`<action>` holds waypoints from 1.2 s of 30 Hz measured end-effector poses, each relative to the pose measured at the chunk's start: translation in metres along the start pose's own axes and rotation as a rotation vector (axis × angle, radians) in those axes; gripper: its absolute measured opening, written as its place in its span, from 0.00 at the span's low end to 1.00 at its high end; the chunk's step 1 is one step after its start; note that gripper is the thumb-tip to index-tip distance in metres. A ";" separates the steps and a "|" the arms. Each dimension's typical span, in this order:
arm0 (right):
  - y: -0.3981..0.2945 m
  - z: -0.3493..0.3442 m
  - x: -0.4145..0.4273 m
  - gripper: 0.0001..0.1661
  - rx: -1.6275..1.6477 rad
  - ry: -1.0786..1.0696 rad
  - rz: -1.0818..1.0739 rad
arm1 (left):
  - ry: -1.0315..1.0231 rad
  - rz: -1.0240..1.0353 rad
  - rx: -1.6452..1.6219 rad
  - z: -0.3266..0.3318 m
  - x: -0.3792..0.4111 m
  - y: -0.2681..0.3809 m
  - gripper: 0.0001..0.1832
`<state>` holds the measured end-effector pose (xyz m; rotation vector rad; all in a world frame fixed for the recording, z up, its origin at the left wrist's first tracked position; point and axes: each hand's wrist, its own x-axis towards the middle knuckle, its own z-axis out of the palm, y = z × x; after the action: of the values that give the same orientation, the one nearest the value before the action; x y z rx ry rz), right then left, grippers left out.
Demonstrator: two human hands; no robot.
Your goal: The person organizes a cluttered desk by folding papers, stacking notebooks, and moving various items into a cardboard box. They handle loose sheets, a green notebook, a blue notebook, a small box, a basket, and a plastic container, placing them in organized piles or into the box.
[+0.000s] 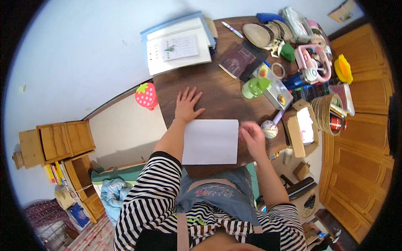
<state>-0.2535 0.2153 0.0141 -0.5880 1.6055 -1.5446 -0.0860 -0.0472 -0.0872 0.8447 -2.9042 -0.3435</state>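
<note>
A blank white sheet of paper lies flat at the near edge of a dark wooden table. Spread flat on the wood, my left hand is just past the paper's upper left corner, with its wrist over that corner, and holds nothing. My right hand is beside the paper's right edge, its fingers curled and slightly blurred; whether something small is between them cannot be told. A round patterned object with a purple handle lies just right of that hand.
Beyond the paper are a green pump bottle, an avocado-printed box and a dark red booklet. Papers and folders are stacked at the far left. An open cardboard box and a woven basket stand at the right.
</note>
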 end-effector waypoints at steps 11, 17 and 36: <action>-0.050 0.220 0.274 0.54 -1.727 -0.061 -0.834 | -0.026 -0.019 -0.152 -0.002 0.001 -0.014 0.39; -0.059 0.210 0.300 0.38 -1.569 -0.325 -0.911 | -0.030 -0.031 -0.203 0.007 -0.006 -0.022 0.40; -0.013 0.182 0.142 0.36 -1.096 -0.568 -0.378 | 0.160 -0.107 -1.751 0.099 0.003 -0.021 0.35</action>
<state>-0.1899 -0.0069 0.0084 -1.8041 1.8161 -0.4691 -0.0928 -0.0468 -0.1883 0.5073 -1.3336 -2.0789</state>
